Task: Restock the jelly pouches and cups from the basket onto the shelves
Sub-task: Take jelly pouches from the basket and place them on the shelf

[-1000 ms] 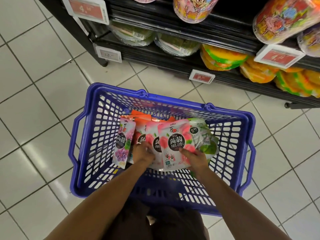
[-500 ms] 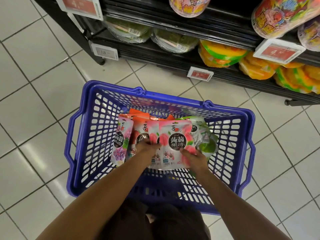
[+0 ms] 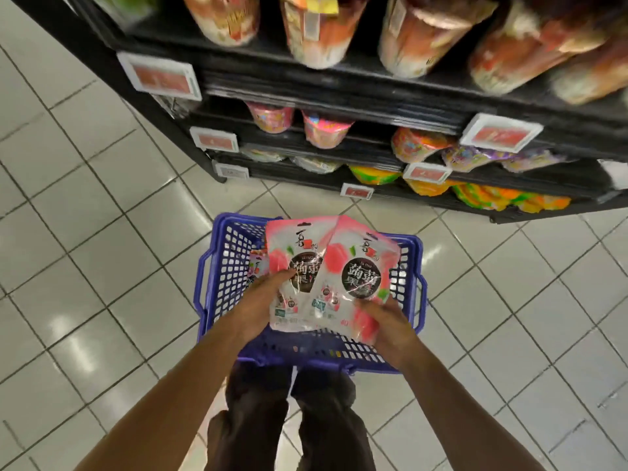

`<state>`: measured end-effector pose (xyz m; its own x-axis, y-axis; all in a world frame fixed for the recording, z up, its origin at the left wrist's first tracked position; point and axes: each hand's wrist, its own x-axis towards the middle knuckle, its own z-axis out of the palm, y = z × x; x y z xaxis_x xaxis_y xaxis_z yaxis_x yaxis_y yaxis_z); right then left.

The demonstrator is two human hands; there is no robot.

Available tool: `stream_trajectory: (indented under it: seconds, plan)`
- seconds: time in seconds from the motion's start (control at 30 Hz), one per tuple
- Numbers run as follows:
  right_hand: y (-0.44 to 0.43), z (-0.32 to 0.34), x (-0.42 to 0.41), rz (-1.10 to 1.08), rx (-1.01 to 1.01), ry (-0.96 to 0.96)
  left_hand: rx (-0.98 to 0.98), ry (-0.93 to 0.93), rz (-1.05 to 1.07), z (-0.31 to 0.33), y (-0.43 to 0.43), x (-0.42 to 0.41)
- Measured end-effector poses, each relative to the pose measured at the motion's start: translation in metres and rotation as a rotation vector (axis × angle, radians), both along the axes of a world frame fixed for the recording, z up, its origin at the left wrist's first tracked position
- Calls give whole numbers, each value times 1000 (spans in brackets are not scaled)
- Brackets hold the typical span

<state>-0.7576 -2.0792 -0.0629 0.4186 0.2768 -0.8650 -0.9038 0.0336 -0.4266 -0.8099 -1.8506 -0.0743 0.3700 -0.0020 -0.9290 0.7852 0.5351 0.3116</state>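
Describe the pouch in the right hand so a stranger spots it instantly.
Find the blue plastic mesh basket on the tiled floor. Two pink peach-print pouches are held above it. Yours is the right pouch in the right hand, overlapping the black label of the left pouch.

Crowded shelves [image 3: 339, 93]; bare floor [image 3: 85, 249] left

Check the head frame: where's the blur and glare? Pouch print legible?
Head view: top-shelf tubs smeared by motion blur; price tags unreadable; pouches fairly sharp, large print legible, with plastic glare patches; floor tiles carry soft light reflections; wide-angle lens bows the tile lines.
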Motion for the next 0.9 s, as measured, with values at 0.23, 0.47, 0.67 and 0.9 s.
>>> stream_trajectory:
  seconds: [0.23, 0.47, 0.67, 0.9]
  plan:
    - [29, 217, 29, 29, 33, -238, -3, -232, 64, 229, 43, 37]
    - [61, 408, 51, -45, 95, -477, 242, -506, 106, 432, 68, 68]
    - [67, 530, 57, -90, 197, -733, 441, -778, -56, 549, 82, 87]
    - [62, 614, 57, -161, 236, -956, 465, -1030, -82, 640, 78, 93]
